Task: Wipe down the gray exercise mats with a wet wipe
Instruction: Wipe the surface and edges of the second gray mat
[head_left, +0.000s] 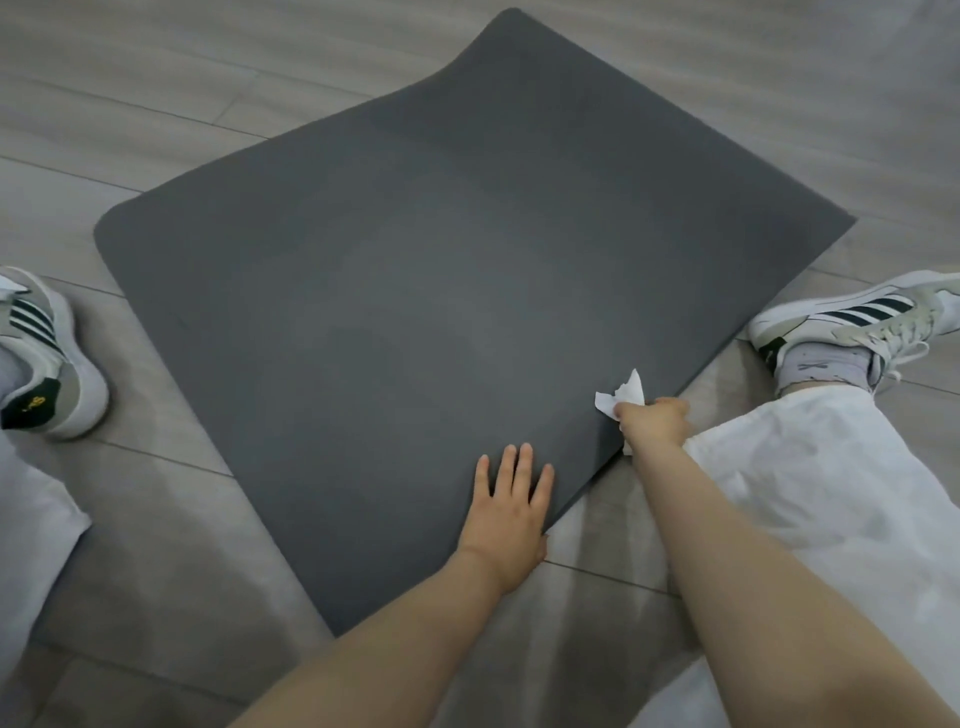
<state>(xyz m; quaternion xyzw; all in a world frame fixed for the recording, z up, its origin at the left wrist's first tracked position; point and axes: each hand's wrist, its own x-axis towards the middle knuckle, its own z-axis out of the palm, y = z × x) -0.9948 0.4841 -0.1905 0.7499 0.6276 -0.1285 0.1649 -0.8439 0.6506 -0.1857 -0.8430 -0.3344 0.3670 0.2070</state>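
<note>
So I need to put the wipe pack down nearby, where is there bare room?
Bare floor lies between the left shoe and the mat. The mat's middle and far end are bare too. It is crowded at the near right corner: left hand, right hand gripping the wipe, right leg.

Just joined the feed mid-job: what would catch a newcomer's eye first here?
The big gray mat spread across the floor fills the middle. At its near right edge the right hand grips a crumpled white wipe, while the left hand presses flat on the near corner. A striped sneaker rests at right.
</note>
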